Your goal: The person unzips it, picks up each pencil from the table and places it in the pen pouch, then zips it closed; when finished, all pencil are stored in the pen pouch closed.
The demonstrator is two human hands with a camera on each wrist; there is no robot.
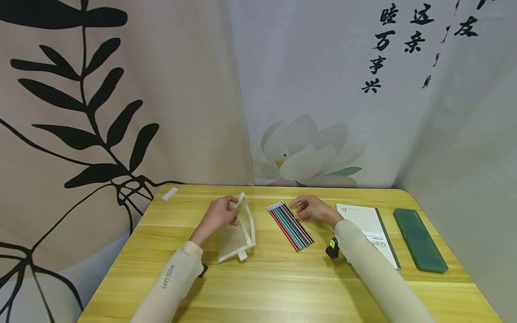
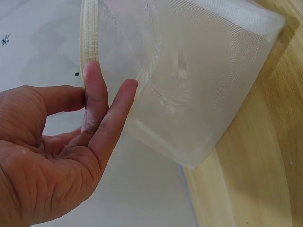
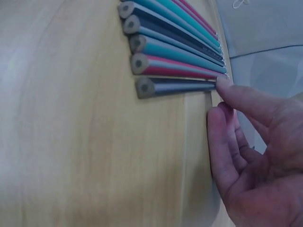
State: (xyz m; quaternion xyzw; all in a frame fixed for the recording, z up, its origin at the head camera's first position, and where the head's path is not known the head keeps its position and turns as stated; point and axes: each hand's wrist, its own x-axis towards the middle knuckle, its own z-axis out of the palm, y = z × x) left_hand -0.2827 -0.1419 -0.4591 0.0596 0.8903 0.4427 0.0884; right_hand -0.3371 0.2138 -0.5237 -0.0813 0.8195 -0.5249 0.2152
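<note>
A cream mesh zip pouch [image 1: 236,235] stands partly raised on the wooden table, its mouth gaping. My left hand [image 1: 222,213] pinches its zippered edge between thumb and fingers; in the left wrist view the mesh [image 2: 189,71] hangs beside the fingertips [image 2: 129,87]. To the right lies a slanted row of pencils [image 1: 288,226], red, green and black, side by side. Over the row's right edge reaches my right hand [image 1: 311,208], fingers loosely bent. In the right wrist view its thumb [image 3: 246,99] touches the far end of the outermost black pencil [image 3: 180,85], which lies on the table.
A lined notepad [image 1: 363,220] lies under and beyond the right forearm. Further right is a dark green case [image 1: 420,240]. A small white block [image 1: 169,194] sits at the table's far left corner. Printed curtains [image 1: 194,89] hang behind the table [image 1: 258,291].
</note>
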